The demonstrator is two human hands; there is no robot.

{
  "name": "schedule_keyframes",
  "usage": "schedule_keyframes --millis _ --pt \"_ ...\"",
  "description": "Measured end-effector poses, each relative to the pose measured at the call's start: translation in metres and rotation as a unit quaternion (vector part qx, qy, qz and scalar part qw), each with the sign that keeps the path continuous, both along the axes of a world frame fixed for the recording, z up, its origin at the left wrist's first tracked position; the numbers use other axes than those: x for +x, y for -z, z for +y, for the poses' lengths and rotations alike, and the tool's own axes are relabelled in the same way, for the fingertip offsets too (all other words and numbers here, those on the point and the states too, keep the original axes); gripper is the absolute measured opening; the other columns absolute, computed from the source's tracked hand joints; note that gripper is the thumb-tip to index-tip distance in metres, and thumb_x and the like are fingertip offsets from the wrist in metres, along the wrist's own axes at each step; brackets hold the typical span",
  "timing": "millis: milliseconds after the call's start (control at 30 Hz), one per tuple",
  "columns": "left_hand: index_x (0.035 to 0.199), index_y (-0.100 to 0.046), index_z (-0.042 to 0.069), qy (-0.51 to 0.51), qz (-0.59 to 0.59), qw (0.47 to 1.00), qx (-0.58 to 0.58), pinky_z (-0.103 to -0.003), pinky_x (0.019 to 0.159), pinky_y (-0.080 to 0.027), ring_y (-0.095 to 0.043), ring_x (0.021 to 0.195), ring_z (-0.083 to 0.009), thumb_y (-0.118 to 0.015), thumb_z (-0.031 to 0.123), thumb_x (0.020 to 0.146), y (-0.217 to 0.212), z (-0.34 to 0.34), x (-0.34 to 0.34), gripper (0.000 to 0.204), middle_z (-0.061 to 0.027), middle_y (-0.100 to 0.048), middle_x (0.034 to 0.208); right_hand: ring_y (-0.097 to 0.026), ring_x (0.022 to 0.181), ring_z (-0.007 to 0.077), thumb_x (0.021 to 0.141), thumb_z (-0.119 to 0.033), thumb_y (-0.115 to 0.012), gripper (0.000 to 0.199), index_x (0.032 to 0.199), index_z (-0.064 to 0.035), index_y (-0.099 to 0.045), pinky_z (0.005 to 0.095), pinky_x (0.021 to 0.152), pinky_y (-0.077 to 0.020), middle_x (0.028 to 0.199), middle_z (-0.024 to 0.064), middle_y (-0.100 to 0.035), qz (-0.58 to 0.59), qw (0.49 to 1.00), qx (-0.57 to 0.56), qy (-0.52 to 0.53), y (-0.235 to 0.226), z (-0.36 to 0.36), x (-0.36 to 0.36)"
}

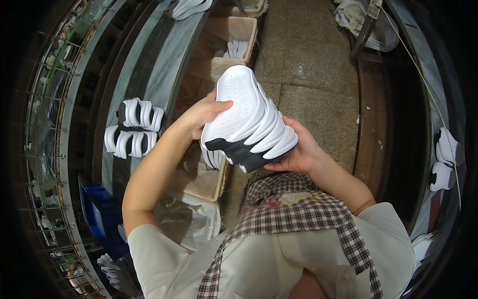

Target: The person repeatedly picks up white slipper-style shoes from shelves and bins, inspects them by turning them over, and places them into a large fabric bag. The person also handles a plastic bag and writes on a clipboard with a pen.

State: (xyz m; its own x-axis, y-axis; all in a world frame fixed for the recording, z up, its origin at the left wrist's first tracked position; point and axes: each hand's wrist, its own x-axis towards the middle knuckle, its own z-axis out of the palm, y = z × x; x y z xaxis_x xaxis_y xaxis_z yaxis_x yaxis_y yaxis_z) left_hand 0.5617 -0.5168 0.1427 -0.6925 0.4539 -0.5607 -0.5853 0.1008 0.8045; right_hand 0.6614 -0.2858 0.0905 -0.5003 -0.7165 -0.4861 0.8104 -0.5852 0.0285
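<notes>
White shoe sole (247,117) sits clasped between left hand (201,115) and right hand (294,154); a firm two-sided grip seems wise.

**Supporting surfaces and what lies on them**

A long grey-green conveyor belt (149,74) runs along the left, from near to far. On it, at mid-distance, lie two white-and-black shoe soles (133,128) side by side, just touching. At its far end rests another group of white soles (191,7). The brown tiled floor (308,65) fills the centre. On it, beside the belt, stand open cardboard boxes: a far box (234,37) containing white soles and a near box (206,182) containing more. On the right, a second curved bench (438,124) carries white-and-black soles (445,159).
</notes>
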Motion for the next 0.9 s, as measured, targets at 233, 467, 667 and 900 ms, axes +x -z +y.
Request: schedule_keyframes --millis 233,467,667,900 --pt "0.124 -0.039 -0.007 0.019 -0.030 0.998 0.042 -0.036 0.088 -0.047 -0.058 0.101 -0.0235 -0.057 0.014 0.085 0.011 -0.002 -0.002 0.048 -0.0172 -0.055 0.114 -0.040 0.117 0.0311 0.085 -0.048 -0.047 0.054 0.126 -0.0141 -0.044 0.0553 0.092 -0.0357 0.130 0.0132 -0.040 -0.029 0.999 -0.005 0.014 0.002 -0.001 0.003" --pt "0.125 -0.036 -0.008 0.009 -0.034 0.997 0.068 -0.039 0.085 -0.050 -0.059 0.101 -0.0263 -0.053 0.011 0.087 0.013 -0.003 -0.003 0.046 -0.0199 -0.054 0.114 -0.041 0.116 0.0309 0.085 -0.048 -0.046 0.053 0.126 -0.0135 -0.044 0.0553 0.092 -0.0353 0.129 0.0131 -0.041 -0.028 0.999 -0.015 0.018 -0.001 0.001 0.000" --pt "0.124 -0.035 -0.008 -0.014 -0.042 0.997 0.055 -0.040 0.085 -0.050 -0.058 0.101 -0.0266 -0.055 0.011 0.086 0.019 -0.008 -0.005 0.047 -0.0196 -0.053 0.114 -0.041 0.116 0.0305 0.086 -0.047 -0.045 0.052 0.126 -0.0131 -0.044 0.0551 0.092 -0.0351 0.129 0.0132 -0.041 -0.020 0.999 -0.021 0.017 -0.002 0.001 -0.001" --pt "0.126 -0.031 -0.007 -0.016 -0.046 0.997 0.062 -0.040 0.085 -0.050 -0.058 0.101 -0.0269 -0.056 0.012 0.086 0.021 -0.012 -0.005 0.051 -0.0199 -0.051 0.116 -0.041 0.117 0.0300 0.087 -0.047 -0.045 0.052 0.126 -0.0134 -0.044 0.0545 0.092 -0.0351 0.129 0.0125 -0.042 -0.027 1.000 -0.005 0.011 -0.004 0.000 -0.002"
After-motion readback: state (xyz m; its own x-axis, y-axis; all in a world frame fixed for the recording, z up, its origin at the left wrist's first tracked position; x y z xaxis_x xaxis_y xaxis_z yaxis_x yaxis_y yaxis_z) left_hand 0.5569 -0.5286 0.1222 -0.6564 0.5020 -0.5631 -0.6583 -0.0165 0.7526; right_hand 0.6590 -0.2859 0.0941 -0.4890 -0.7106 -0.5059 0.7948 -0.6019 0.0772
